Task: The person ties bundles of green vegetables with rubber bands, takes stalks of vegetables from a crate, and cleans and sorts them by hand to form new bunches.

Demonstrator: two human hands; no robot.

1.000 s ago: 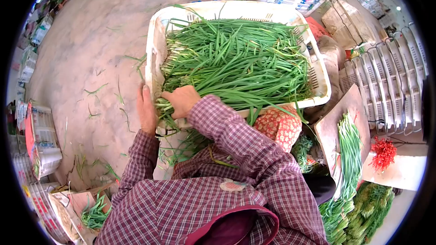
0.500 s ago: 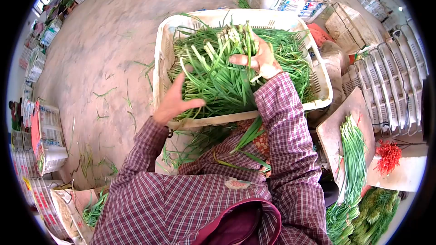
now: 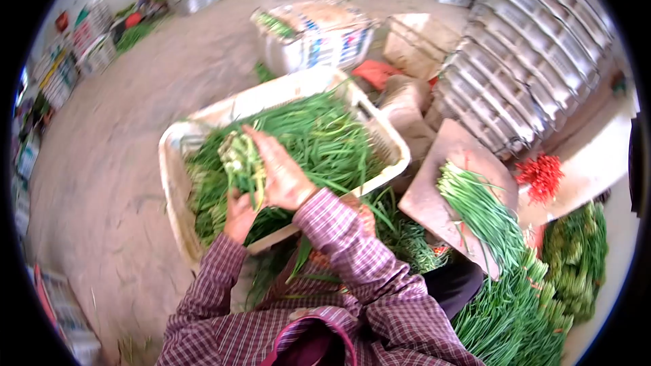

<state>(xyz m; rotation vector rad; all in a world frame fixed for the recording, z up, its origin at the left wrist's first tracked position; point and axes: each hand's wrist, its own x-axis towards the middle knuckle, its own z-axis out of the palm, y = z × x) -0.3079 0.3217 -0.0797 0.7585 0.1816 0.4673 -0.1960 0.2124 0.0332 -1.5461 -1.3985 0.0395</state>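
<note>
Between my two hands is a bunch of chives (image 3: pixel 240 160), its pale cut ends pointing up and away from me. My left hand (image 3: pixel 239 217) grips it from below on the near side. My right hand (image 3: pixel 281 171) is closed along its right side, fingers pointing up; part of the bunch is hidden behind the palm. Both hands are over a white plastic crate (image 3: pixel 175 193), which is filled with loose chives (image 3: pixel 322 137).
To the right, a board (image 3: pixel 424 207) carries a bundle of chives (image 3: pixel 475 207). Beside it are red ties (image 3: pixel 540 177) and several bundled chives (image 3: pixel 519 305). Stacked crates (image 3: pixel 522 54) rise behind. A covered white crate (image 3: pixel 315 37) stands ahead on the floor.
My hands were apart over the crate, the left one open; now they are together around the bunch. The view has turned right, bringing more of the board and stacked crates into sight.
</note>
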